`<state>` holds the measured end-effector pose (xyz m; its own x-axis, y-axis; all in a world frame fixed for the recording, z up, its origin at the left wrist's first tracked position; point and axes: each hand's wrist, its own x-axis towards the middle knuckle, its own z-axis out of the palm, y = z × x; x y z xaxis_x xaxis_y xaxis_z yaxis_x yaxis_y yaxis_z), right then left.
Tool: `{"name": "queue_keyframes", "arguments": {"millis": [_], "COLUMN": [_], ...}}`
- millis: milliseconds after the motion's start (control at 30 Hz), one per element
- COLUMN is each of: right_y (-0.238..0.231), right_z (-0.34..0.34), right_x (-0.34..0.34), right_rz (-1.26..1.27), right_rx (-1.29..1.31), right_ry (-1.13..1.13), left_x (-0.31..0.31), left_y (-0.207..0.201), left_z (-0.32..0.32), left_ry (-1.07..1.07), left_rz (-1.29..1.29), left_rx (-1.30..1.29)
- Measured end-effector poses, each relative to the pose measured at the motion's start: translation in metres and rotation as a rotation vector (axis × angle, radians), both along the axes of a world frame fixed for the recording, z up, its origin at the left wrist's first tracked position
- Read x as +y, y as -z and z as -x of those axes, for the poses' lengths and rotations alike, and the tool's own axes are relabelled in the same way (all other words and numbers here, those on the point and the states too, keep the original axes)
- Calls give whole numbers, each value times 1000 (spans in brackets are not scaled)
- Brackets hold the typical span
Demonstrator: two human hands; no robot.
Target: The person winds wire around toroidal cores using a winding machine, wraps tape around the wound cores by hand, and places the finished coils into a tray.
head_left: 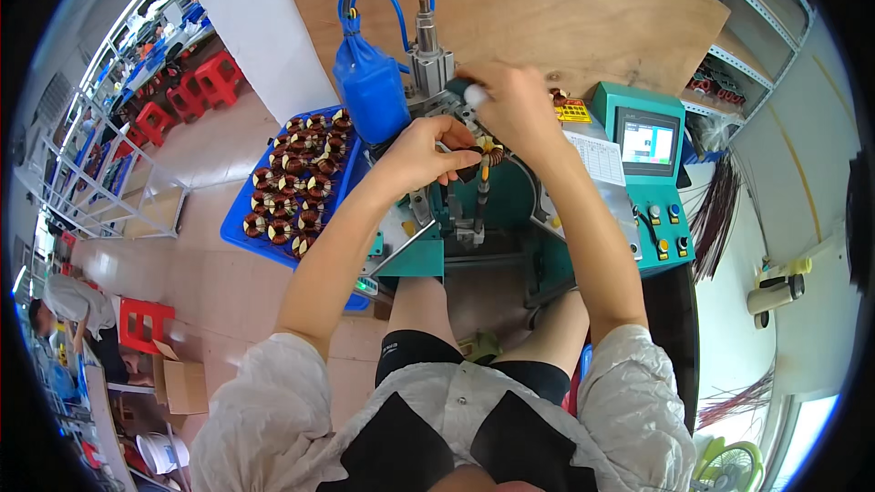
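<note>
Both bare forearms reach forward from the lower edge to the teal metal winding machine (510, 210). The left hand (421, 153) curls its fingers and pinches a small round copper-wound toroid coil (490, 153) seated at the machine's head. The right hand (515, 105) hovers just above and behind it, closed around a small white object (475, 94) (too blurred to identify). The hands sit close together, nearly touching. A yellow rectangular warning label (573, 112) lies on the machine top, beside a white printed sheet (597, 157) and a small lit screen (648, 142). A blue plastic tray (239, 219) of similar coils sits to the left. The coil's underside is hidden by fingers.
</note>
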<state>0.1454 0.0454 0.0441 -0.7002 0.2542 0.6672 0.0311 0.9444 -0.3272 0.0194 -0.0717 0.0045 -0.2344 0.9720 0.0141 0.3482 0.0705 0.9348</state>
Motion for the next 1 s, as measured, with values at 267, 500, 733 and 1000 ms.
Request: {"name": "queue_keyframes", "arguments": {"millis": [267,500,733,1000], "right_y": [148,201,204,91], "right_z": [-38,-5,-10,-93], "right_x": [-74,-40,-42,-91], "right_rz": [621,538,402,371], "right_rx": [482,85,-100,-25], "right_ry": [355,306,94,54], "left_x": [3,8,4,2], "left_y": [2,-5,-5,0], "left_z": [9,4,6,7], "left_ry": [34,97,95,80], "left_rz": [26,48,57,19], "left_rx": [-39,-35,-50,-58]}}
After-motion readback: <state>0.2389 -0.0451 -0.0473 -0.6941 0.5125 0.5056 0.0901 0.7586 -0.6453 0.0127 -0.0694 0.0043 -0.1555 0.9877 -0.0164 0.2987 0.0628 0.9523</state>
